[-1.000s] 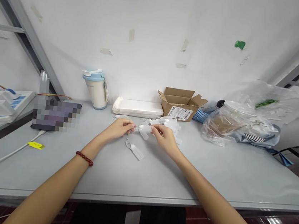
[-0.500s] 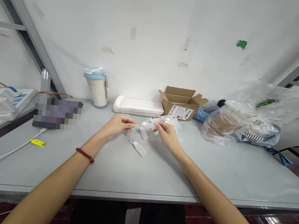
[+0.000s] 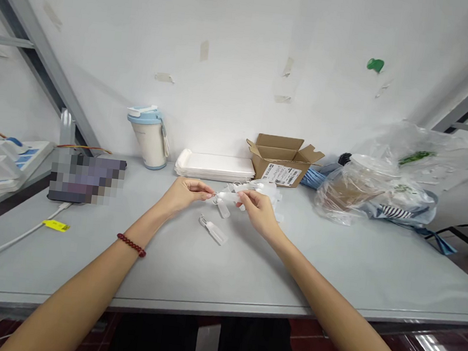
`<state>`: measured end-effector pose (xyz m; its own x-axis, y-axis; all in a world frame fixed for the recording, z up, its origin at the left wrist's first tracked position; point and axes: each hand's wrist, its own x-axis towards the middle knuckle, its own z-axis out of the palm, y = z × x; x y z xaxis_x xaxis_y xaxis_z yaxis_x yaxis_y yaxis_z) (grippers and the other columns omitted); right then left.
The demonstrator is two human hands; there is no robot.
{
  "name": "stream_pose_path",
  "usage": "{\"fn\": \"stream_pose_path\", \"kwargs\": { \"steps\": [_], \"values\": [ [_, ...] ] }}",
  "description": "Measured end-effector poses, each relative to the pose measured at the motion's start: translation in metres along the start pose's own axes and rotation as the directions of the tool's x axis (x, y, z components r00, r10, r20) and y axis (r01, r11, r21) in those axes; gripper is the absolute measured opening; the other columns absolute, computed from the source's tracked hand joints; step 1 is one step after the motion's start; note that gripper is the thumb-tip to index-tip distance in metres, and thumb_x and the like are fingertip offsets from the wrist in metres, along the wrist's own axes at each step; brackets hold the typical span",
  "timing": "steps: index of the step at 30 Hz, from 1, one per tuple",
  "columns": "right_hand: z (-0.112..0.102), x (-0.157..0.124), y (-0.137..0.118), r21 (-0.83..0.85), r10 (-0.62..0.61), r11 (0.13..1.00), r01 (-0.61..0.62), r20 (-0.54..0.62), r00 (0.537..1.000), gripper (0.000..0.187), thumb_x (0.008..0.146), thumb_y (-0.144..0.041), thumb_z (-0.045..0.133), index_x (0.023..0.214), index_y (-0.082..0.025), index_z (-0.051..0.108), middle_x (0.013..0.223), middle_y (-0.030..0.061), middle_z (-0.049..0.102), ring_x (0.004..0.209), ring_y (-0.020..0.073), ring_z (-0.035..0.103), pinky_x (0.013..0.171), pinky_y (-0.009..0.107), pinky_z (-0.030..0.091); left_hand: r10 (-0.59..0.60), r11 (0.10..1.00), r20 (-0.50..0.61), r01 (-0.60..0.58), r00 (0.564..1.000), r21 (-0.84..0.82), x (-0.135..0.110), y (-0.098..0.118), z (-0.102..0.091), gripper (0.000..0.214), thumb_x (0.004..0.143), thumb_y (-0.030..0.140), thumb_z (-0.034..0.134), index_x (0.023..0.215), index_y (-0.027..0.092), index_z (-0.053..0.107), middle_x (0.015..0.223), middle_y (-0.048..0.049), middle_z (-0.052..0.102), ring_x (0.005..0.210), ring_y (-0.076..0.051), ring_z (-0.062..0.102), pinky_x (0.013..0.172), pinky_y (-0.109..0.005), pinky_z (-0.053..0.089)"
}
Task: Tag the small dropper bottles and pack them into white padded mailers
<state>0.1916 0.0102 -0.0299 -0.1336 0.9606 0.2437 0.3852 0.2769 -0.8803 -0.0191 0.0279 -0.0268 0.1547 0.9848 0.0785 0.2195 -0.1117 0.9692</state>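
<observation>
Above the table both my hands work on a small white translucent tag (image 3: 230,196), held roughly level. My right hand (image 3: 256,206) pinches its right end between thumb and fingertips. The fingertips of my left hand (image 3: 192,193) are closed at its left end, on a thin part too small to make out clearly. Below, a similar tag with a thin loop (image 3: 214,232) lies alone on the table. Another loose tag (image 3: 223,208) rests just under the held one. Behind my right hand is a pile of such tags (image 3: 272,192), partly hidden.
At the back of the grey table (image 3: 154,279) stand a tumbler (image 3: 147,137), a stack of white envelopes (image 3: 218,167) and an open cardboard box (image 3: 282,161). Plastic-bagged items (image 3: 350,194) sit at right. A blurred dark device (image 3: 90,179) with a white cable (image 3: 10,243) lies at left.
The view has shifted slightly. The white tag between my hands now shows more fully, stretched level from one hand to the other. Both hands keep nearly the same place.
</observation>
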Motion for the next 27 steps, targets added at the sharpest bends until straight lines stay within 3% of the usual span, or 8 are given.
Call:
{"fn": "stream_pose_path", "kwargs": {
  "steps": [16,27],
  "values": [
    [-0.0002,-0.0005,0.0027,-0.019,-0.008,1.0,0.008,-0.02,1.0,0.031,0.083,-0.039,0.044,0.075,-0.015,0.062,0.068,0.0027,0.063,0.053,0.0101,0.042,0.051,0.024,0.032,-0.013,1.0,-0.013,0.013,1.0,-0.004,-0.0011,0.0018,-0.0004,0.025,0.056,0.034,0.079,0.071,0.017,0.068,0.08,-0.0062,0.074,0.083,-0.022,0.067,0.084,-0.037,0.049],
    [-0.0011,-0.0007,0.0035,-0.035,-0.024,0.999,0.023,-0.04,0.999,0.036,0.084,-0.04,0.043,0.063,-0.016,0.06,0.062,0.0009,0.058,0.052,0.0095,0.039,0.052,0.024,0.03,0.017,1.0,-0.016,-0.017,1.0,0.006,-0.0012,0.0015,0.0005,0.028,0.055,0.038,0.08,0.07,0.017,0.069,0.079,-0.007,0.074,0.084,-0.025,0.067,0.084,-0.039,0.049]
  ]
}}
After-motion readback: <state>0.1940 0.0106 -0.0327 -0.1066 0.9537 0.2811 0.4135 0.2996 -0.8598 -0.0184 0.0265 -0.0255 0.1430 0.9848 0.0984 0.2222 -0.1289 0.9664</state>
